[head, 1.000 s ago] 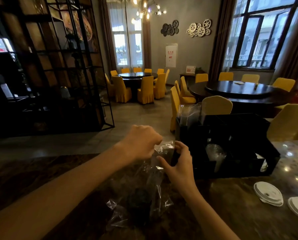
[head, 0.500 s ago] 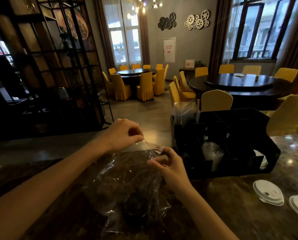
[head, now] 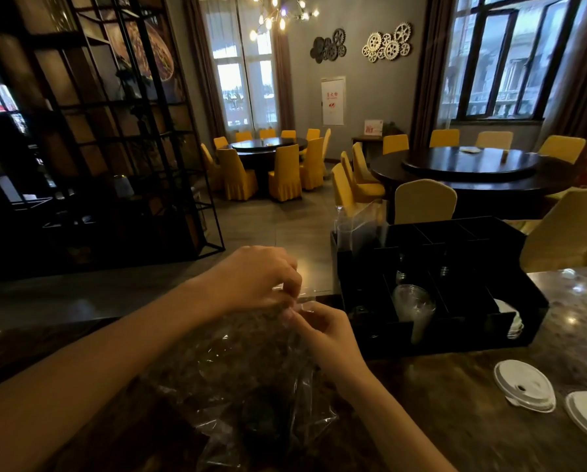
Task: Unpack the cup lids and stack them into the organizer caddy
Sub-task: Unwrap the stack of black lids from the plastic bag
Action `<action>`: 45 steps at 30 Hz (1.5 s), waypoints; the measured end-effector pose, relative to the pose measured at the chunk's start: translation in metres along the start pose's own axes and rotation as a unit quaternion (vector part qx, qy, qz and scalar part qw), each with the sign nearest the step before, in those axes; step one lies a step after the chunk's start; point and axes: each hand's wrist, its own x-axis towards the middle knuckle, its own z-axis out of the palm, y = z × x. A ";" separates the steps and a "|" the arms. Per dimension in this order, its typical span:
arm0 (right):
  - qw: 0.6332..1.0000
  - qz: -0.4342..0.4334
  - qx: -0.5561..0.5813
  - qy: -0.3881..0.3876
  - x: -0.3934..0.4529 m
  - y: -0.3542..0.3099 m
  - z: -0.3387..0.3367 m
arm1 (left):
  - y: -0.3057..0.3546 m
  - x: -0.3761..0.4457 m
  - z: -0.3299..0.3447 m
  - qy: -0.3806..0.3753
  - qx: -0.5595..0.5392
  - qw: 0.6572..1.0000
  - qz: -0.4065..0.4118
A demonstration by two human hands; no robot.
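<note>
A clear plastic bag (head: 251, 379) lies on the dark marble counter (head: 455, 420) in front of me, with dark round lids dimly visible inside near its bottom. My left hand (head: 254, 279) and my right hand (head: 319, 330) both pinch the bag's top edge, fingertips close together. The black organizer caddy (head: 530, 301) stands to the right, holding a stack of clear cups (head: 414, 310) and some white lids (head: 513, 325) at its right end. Loose white cup lids (head: 523, 390) lie on the counter at the right.
A clear plastic sleeve (head: 360, 226) sticks up from the caddy's back left corner. Beyond the counter are round dark tables (head: 469, 165) with yellow chairs (head: 421, 201) and a black metal shelf unit (head: 115, 131) at the left.
My hands, pulled apart on the bag's mouth half a second ago, have come back together at its top edge. The view has shifted slightly.
</note>
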 end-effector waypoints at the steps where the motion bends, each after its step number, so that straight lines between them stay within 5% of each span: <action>1: 1.000 -0.001 -0.005 -0.005 -0.001 0.000 -0.002 | 0.000 0.000 -0.001 0.003 -0.042 0.999 -0.017; 5: 0.999 0.006 -0.038 -0.005 -0.006 0.001 -0.009 | -0.009 -0.001 -0.013 0.045 -0.217 0.970 -0.104; 10: 0.998 -0.009 -0.057 -0.001 -0.005 -0.006 -0.016 | -0.026 -0.012 -0.026 0.033 -0.309 0.937 -0.160; 17: 0.983 -0.085 -0.162 -0.006 0.009 -0.032 -0.021 | -0.031 -0.045 -0.043 -0.007 -0.236 0.954 -0.186; 22: 0.968 -0.129 -0.211 -0.035 0.016 -0.041 -0.018 | -0.025 -0.074 -0.057 0.028 -0.164 0.966 -0.199; 25: 0.964 -0.137 -0.229 -0.019 0.016 -0.044 -0.015 | -0.004 -0.094 -0.062 0.117 -0.060 0.970 -0.205; 27: 0.934 -0.206 -0.287 0.044 0.015 -0.044 -0.014 | 0.023 -0.108 -0.052 0.154 -0.100 0.965 -0.188; 29: 0.867 -0.335 -0.360 0.081 0.012 -0.046 -0.014 | 0.054 -0.125 -0.031 0.115 -0.135 0.966 -0.189; 32: 0.775 -0.470 -0.422 -0.006 0.009 -0.051 -0.017 | 0.066 -0.147 0.005 0.102 -0.099 0.964 -0.224; 35: 0.744 -0.450 -0.474 -0.139 0.013 -0.067 -0.019 | 0.043 -0.158 0.018 0.111 -0.074 0.953 -0.272; 43: 0.632 -0.527 -0.512 -0.248 0.016 -0.081 0.004 | 0.017 -0.159 0.031 0.078 -0.130 0.946 -0.286; 45: 0.645 -0.482 -0.531 -0.265 0.020 -0.083 0.005 | 0.016 -0.157 0.027 0.077 -0.151 0.945 -0.281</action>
